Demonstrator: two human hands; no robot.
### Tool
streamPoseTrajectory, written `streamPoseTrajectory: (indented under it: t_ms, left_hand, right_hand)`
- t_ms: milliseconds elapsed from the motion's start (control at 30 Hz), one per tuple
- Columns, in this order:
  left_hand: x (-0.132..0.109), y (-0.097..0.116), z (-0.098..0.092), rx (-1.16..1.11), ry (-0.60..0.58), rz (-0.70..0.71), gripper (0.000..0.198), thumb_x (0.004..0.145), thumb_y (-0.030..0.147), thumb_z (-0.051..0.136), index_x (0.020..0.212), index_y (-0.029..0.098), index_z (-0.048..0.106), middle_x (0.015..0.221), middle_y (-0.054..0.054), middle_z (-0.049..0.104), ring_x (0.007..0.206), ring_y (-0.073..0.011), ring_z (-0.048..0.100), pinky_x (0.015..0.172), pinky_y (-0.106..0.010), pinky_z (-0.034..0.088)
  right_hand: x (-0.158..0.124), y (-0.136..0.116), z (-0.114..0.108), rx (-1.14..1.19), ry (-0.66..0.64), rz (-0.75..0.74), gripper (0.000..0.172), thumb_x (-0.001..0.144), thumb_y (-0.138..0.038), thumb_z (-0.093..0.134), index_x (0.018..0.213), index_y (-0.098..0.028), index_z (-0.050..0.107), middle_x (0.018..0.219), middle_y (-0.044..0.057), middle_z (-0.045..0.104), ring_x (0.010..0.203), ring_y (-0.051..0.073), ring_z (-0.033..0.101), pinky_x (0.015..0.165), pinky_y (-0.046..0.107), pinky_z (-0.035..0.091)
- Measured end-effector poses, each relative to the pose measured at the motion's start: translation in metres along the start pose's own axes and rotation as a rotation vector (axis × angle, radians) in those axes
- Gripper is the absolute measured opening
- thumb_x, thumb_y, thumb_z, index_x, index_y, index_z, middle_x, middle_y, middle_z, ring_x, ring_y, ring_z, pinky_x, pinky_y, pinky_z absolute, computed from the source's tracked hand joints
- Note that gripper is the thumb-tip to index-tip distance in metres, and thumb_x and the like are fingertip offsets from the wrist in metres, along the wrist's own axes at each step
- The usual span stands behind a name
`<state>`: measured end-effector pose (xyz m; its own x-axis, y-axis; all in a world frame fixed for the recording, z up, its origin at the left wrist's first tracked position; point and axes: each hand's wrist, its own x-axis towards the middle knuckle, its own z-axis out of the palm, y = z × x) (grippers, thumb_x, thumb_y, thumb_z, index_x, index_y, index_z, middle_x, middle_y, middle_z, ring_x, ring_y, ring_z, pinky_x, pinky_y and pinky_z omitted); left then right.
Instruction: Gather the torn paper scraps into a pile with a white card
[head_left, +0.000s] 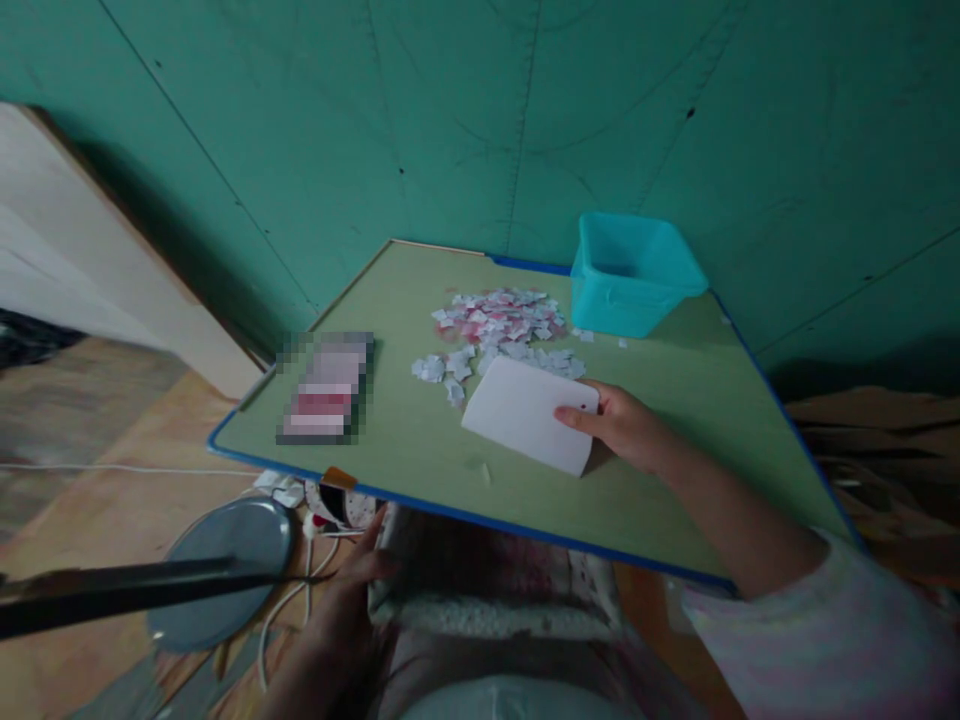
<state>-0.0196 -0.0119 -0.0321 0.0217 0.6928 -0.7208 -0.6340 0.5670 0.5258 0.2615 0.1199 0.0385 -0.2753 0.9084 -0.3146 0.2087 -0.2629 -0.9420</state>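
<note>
My right hand (619, 425) grips a thin white card (529, 408) by its right end, thumb on top beside a small dark hole. The card slants over the green table top (405, 450), its far edge next to a spread of small pale paper scraps (529, 355). Behind that lies a bigger heap of white and pinkish scraps (517, 312). Below the table's near edge, my left hand (367, 565) is closed on the left side of a whitish open container (487, 615) with a dark, reddish-stained inside. Its fingers are partly hidden in shadow.
A turquoise plastic bin (630, 290) stands at the table's back right corner, against the green wall (450, 120). A pixelated flat object (322, 390) lies on the left. Beneath are a round grey stool seat (225, 570) and white cables (270, 625). Pale boards (112, 240) lean at left.
</note>
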Motion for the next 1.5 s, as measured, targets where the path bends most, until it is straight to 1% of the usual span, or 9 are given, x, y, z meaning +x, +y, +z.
streamPoseTrajectory:
  t_ms: [167, 300, 433, 600, 800, 1033, 1167, 1367, 1500]
  left_hand:
    - [0.0, 0.001, 0.001, 0.037, 0.012, 0.034, 0.067, 0.049, 0.006, 0.061, 0.114, 0.021, 0.051, 0.077, -0.002, 0.072, 0.076, -0.0254, 0.067, 0.058, -0.028, 0.051]
    - [-0.004, 0.004, 0.009, 0.053, 0.026, 0.043, 0.069, 0.047, 0.004, 0.06, 0.114, 0.022, 0.053, 0.082, -0.002, 0.072, 0.078, -0.0259, 0.067, 0.056, -0.027, 0.051]
    - [-0.01, 0.004, 0.016, 0.05, -0.079, 0.045, 0.062, 0.051, 0.004, 0.056, 0.11, 0.023, 0.058, 0.083, -0.003, 0.072, 0.079, -0.0256, 0.066, 0.056, -0.027, 0.05]
    - [-0.013, 0.003, 0.018, 0.033, -0.149, 0.078, 0.056, 0.052, 0.005, 0.055, 0.104, 0.023, 0.062, 0.082, -0.003, 0.071, 0.073, -0.0233, 0.066, 0.045, -0.022, 0.046]
    - [-0.01, 0.002, 0.018, 0.004, -0.149, 0.063, 0.056, 0.055, 0.003, 0.054, 0.106, 0.024, 0.06, 0.085, -0.003, 0.071, 0.075, -0.0221, 0.066, 0.059, -0.028, 0.051]
    - [-0.005, 0.003, 0.018, 0.01, -0.123, 0.022, 0.057, 0.056, 0.001, 0.054, 0.108, 0.024, 0.058, 0.088, -0.003, 0.072, 0.086, -0.0247, 0.065, 0.064, -0.029, 0.051]
    - [-0.003, 0.004, 0.021, 0.001, -0.083, -0.002, 0.057, 0.054, 0.002, 0.057, 0.105, 0.025, 0.059, 0.089, -0.004, 0.073, 0.085, -0.0261, 0.066, 0.063, -0.029, 0.051]
    - [-0.005, 0.009, 0.029, 0.014, -0.145, -0.011, 0.054, 0.053, 0.004, 0.056, 0.102, 0.026, 0.061, 0.091, -0.005, 0.072, 0.088, -0.0282, 0.065, 0.063, -0.032, 0.052]
    - [-0.003, 0.009, 0.027, 0.02, -0.094, 0.001, 0.039, 0.054, 0.005, 0.057, 0.086, 0.026, 0.063, 0.076, -0.001, 0.072, 0.086, -0.0267, 0.065, 0.064, -0.032, 0.052]
  right_hand:
    - [-0.002, -0.001, 0.004, -0.065, -0.064, -0.015, 0.033, 0.067, -0.039, 0.065, 0.089, -0.016, 0.059, 0.078, 0.003, 0.065, 0.064, 0.013, 0.059, 0.058, 0.025, 0.047]
    - [-0.006, -0.002, 0.012, -0.045, -0.126, -0.021, 0.032, 0.067, -0.037, 0.065, 0.089, -0.015, 0.059, 0.084, 0.004, 0.067, 0.068, 0.013, 0.059, 0.059, 0.025, 0.047]
    - [-0.01, -0.002, 0.018, -0.062, -0.156, -0.002, 0.032, 0.068, -0.037, 0.064, 0.09, -0.014, 0.059, 0.084, 0.005, 0.067, 0.068, 0.014, 0.06, 0.059, 0.026, 0.048]
    - [-0.013, 0.001, 0.02, -0.079, -0.193, -0.023, 0.034, 0.07, -0.04, 0.062, 0.093, -0.014, 0.059, 0.086, 0.005, 0.067, 0.068, 0.013, 0.06, 0.057, 0.025, 0.048]
    - [-0.013, 0.003, 0.02, -0.095, -0.216, -0.031, 0.036, 0.069, -0.041, 0.063, 0.093, -0.014, 0.059, 0.088, 0.006, 0.067, 0.071, 0.015, 0.06, 0.061, 0.026, 0.048]
    - [-0.014, 0.003, 0.02, -0.117, -0.222, -0.032, 0.037, 0.07, -0.042, 0.063, 0.094, -0.014, 0.06, 0.09, 0.006, 0.067, 0.072, 0.016, 0.061, 0.06, 0.026, 0.048]
    - [-0.015, 0.004, 0.021, -0.11, -0.234, -0.02, 0.037, 0.071, -0.042, 0.062, 0.096, -0.014, 0.059, 0.092, 0.007, 0.067, 0.073, 0.016, 0.062, 0.061, 0.027, 0.049]
    - [-0.014, 0.011, 0.02, -0.108, -0.245, -0.045, 0.038, 0.072, -0.043, 0.061, 0.097, -0.015, 0.06, 0.092, 0.007, 0.067, 0.076, 0.017, 0.062, 0.065, 0.029, 0.049]
    - [-0.014, 0.012, 0.02, -0.096, -0.253, -0.038, 0.039, 0.071, -0.044, 0.062, 0.097, -0.015, 0.06, 0.089, 0.007, 0.067, 0.073, 0.016, 0.061, 0.063, 0.028, 0.049]
